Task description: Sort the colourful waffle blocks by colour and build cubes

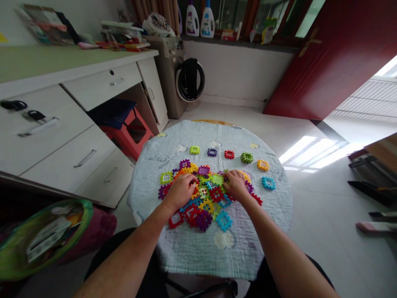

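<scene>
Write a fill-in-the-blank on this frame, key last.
The left hand and right hand touch a pile of pieces on a table that is ____ in shape.
Beyond the pile, the red piece lies between the purple piece and a ____ stack.
A ____ cloth hangs at the washing machine's door.

Round; green; black.

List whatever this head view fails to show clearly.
Head view: whether the left hand or right hand grips anything; the hands themselves hide it.
Head view: lower layers of the pile of interlocking plastic window blocks; those on top cover them.
Head view: fine print on the detergent bottles; too small and blurred.
Head view: the top of the red door; cut off by the upper edge.
</scene>
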The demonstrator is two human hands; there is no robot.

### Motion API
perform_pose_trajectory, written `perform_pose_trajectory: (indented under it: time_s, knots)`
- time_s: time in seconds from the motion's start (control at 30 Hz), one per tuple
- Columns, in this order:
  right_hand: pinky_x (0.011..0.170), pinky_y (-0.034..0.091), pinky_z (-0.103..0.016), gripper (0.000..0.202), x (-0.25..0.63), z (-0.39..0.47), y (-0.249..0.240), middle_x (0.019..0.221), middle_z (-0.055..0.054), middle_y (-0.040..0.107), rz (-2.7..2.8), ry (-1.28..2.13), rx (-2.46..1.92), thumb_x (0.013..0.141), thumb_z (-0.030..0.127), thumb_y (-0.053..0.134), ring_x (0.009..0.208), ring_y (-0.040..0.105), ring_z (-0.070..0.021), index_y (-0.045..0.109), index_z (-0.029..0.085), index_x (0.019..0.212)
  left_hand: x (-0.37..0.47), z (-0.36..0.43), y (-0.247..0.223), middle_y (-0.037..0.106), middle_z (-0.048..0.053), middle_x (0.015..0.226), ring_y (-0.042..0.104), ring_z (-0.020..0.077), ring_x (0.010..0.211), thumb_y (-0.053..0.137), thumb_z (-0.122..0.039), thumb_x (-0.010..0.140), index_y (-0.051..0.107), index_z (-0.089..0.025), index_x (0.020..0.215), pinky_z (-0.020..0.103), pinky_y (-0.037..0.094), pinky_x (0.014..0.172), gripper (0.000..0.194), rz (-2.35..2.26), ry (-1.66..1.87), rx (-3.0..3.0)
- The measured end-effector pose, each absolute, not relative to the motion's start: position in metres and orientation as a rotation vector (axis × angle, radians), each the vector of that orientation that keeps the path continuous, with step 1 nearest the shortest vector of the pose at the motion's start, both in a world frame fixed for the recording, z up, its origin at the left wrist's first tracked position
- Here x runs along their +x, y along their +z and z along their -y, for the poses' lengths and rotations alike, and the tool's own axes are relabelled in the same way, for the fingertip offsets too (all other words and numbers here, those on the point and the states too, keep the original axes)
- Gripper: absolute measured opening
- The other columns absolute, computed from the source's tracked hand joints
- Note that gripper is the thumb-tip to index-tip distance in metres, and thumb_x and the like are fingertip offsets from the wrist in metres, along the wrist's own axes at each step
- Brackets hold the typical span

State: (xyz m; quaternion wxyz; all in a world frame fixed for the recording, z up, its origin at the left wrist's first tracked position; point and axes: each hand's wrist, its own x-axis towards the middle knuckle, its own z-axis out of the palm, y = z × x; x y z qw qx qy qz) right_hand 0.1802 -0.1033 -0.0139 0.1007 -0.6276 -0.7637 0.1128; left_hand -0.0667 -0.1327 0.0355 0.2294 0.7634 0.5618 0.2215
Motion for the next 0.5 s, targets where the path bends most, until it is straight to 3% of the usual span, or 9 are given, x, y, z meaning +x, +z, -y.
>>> perform_pose_trajectory:
  time_s: [0.13,0.37,0.5]
  knots:
    - [0.09,0.035,-0.038,0.027,0.179,0.106,-0.007,0.1,-0.009,0.058,2.201,0.273,-1.841,0.075,0.024,0.055,0.099,0.048,-0.0257,0.061,0.02,0.1,-0.058,0.131,0.035,0.066,0.006,0.093,0.059,0.0206,0.092,0.049,-0.015,0.082,0.062,-0.019,0.087,0.036,0.046,0.088,0.014,-1.467,0.603,2.177]
    - [0.089,0.039,-0.034,0.047,0.19,0.103,0.002,0.111,-0.011,0.055,2.003,0.358,-1.76,0.072,0.018,0.055,0.1,0.052,-0.0226,0.05,0.015,0.119,-0.053,0.129,0.03,0.065,0.005,0.096,0.059,0.0208,0.096,0.053,-0.014,0.08,0.061,-0.02,0.09,0.037,0.046,0.091,0.015,-1.427,0.661,2.198]
    - [0.088,0.041,-0.034,0.045,0.188,0.108,0.011,0.108,-0.009,0.055,1.955,0.375,-1.691,0.074,0.022,0.057,0.096,0.055,-0.021,0.052,0.016,0.118,-0.047,0.128,0.03,0.064,0.006,0.1,0.057,0.0216,0.101,0.059,-0.014,0.077,0.061,-0.019,0.094,0.038,0.044,0.095,0.018,-1.38,0.679,2.233]
